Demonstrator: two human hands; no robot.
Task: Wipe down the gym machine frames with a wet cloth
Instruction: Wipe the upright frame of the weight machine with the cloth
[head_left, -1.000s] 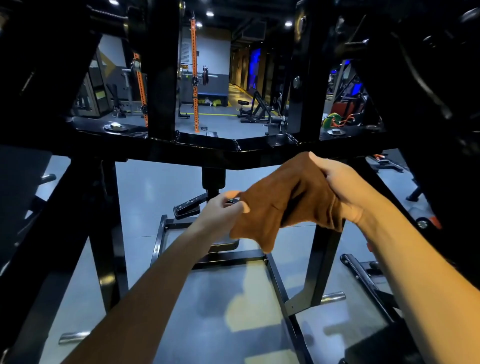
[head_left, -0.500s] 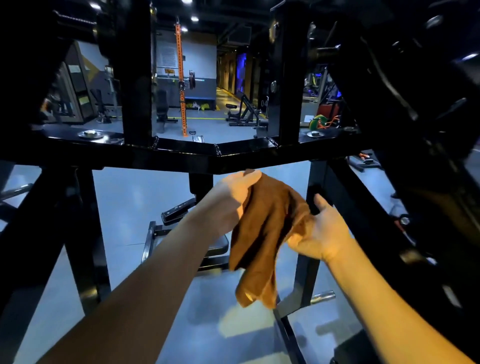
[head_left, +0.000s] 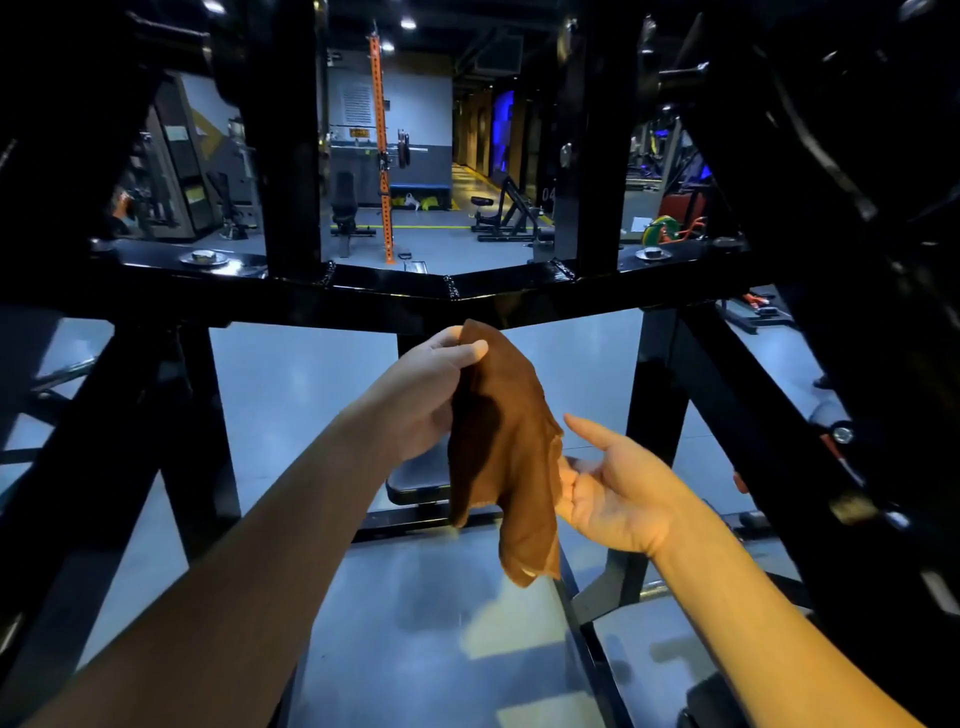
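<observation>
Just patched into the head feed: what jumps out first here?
A brown cloth hangs mid-frame, pinched at its top by the left hand, with the right hand open, palm up, beside its lower edge. Just above them, the black frame crossbar spans the view, and an orange rack upright stands far behind.

The brown soft cloth (head_left: 506, 452) hangs down in loose folds, just below the black steel machine frame (head_left: 395, 293). Its top corner almost reaches the frame's horizontal angled beam, and its two lower corners point down. The glossy black frame has welded joints, upright posts and diagonal legs.
</observation>
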